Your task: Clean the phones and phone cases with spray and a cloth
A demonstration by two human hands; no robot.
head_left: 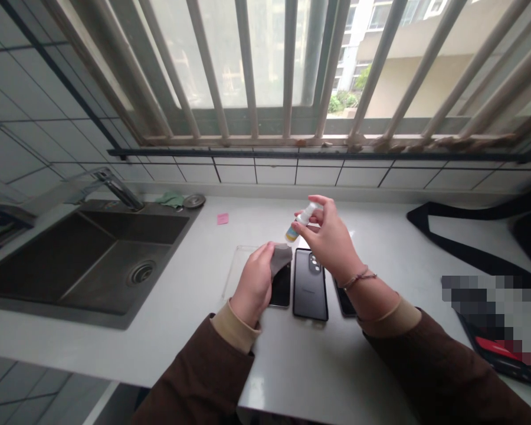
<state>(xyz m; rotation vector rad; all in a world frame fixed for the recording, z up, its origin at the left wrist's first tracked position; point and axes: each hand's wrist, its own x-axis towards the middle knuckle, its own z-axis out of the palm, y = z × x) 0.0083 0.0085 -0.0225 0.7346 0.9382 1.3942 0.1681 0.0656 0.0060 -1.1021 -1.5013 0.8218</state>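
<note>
My left hand (257, 277) is closed on a grey cloth (282, 257), held up over a dark phone (281, 287). Just above the cloth, my right hand (330, 236) grips a small spray bottle (292, 231) with a white pump top and a yellow and blue label. The bottle is tilted, its base close to the cloth. Between my hands lies a phone in a black case (310, 292), its camera side up. Another dark phone (346, 300) is partly hidden under my right wrist. A clear phone case (233, 268) lies left of my left hand.
On the left is a sink (115, 265) with a faucet (119, 189). A green cloth (171, 199) and a round metal strainer (194, 201) rest at its back edge. A pink sticky note (222, 219) lies on the counter (190, 330). A black strap (464, 242) stretches along the right.
</note>
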